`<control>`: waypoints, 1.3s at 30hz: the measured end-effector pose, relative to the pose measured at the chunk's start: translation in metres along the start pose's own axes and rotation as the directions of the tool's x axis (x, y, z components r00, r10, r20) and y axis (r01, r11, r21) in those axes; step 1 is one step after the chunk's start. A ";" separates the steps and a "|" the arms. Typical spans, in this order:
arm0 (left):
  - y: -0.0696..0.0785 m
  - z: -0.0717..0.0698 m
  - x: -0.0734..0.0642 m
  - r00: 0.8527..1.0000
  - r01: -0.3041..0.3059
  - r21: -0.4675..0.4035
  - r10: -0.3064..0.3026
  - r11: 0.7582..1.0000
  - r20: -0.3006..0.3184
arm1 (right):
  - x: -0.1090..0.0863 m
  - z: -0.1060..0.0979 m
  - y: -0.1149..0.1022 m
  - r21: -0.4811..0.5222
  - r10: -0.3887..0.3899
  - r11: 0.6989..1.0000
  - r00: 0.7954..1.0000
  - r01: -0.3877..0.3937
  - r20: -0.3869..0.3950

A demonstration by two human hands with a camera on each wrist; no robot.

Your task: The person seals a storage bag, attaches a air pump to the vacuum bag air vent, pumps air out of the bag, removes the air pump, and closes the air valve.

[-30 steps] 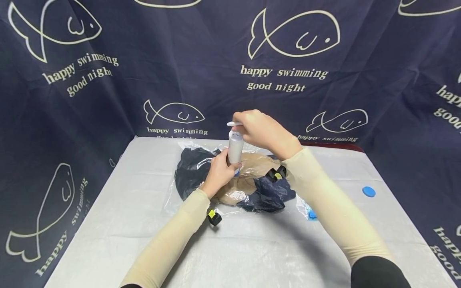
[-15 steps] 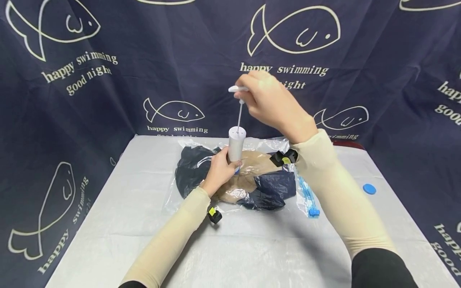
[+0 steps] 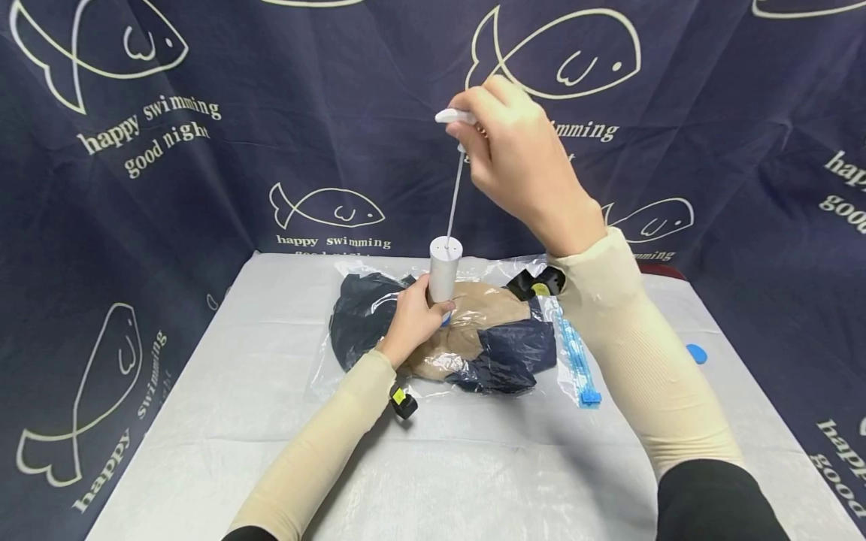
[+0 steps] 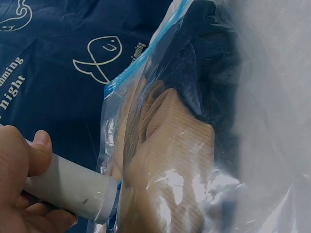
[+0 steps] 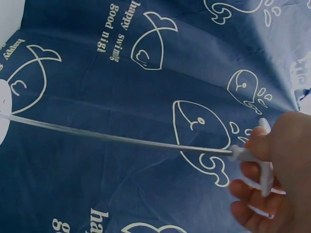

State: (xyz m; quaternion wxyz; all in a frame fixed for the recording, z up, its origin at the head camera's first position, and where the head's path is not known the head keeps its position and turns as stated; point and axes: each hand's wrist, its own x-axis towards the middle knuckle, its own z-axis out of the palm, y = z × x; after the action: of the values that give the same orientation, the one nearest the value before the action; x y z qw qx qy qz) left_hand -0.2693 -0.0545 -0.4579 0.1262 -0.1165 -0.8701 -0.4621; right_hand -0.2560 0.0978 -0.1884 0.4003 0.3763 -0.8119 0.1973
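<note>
While clamped in left fingers (image 4: 41,156) and right fingers (image 5: 245,192), white cylinder (image 3: 443,276) and handle (image 3: 453,116) over pale tabletop (image 3: 487,481), fish-print curtain (image 3: 304,113) behind

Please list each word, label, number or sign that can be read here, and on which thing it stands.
"happy swimming": on the dark blue fish-print cloth, repeated.
"good night": on the same cloth, beneath those words.
White pump and clear bag: no text I can read.
Yellow patches on the black wrist devices: too small to read.
</note>
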 end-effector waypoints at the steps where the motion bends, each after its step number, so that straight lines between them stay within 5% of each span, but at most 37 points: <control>1: 0.000 0.000 0.000 1.000 -0.001 0.000 0.001 1.000 0.000 | -0.001 0.000 0.000 -0.007 0.012 1.000 0.999 -0.012 0.033; 9: -0.001 -0.001 0.000 1.000 -0.004 0.001 0.004 1.000 -0.001 | -0.020 0.021 0.007 -0.004 0.044 0.999 0.956 -0.045 0.291; 16: 0.002 -0.003 0.002 1.000 0.013 -0.012 -0.013 1.000 0.011 | -0.047 0.057 0.007 -0.055 0.138 0.990 0.835 -0.129 0.533; 19: 0.005 -0.005 0.003 1.000 0.009 -0.025 -0.009 1.000 0.012 | -0.056 0.067 0.007 -0.058 0.152 0.988 0.802 -0.145 0.577; 28: 0.022 -0.017 0.006 1.000 -0.019 -0.044 0.018 0.999 -0.016 | -0.058 0.069 0.011 -0.037 0.126 0.991 0.828 -0.127 0.546; 35: 0.025 -0.017 0.004 1.000 -0.005 -0.047 0.004 0.999 -0.021 | -0.050 0.060 0.010 -0.053 0.142 0.989 0.807 -0.136 0.573; 39: 0.027 -0.016 0.004 0.999 -0.018 -0.043 0.016 0.999 -0.036 | -0.042 0.049 0.011 -0.047 0.118 0.993 0.858 -0.109 0.499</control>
State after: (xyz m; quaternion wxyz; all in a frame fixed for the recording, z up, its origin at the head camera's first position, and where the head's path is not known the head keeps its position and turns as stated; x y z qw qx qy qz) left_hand -0.2624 -0.0527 -0.4274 0.1428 -0.1185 -0.8564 -0.4819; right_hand -0.2729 0.0934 -0.2517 0.1668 0.3629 -0.9103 0.1089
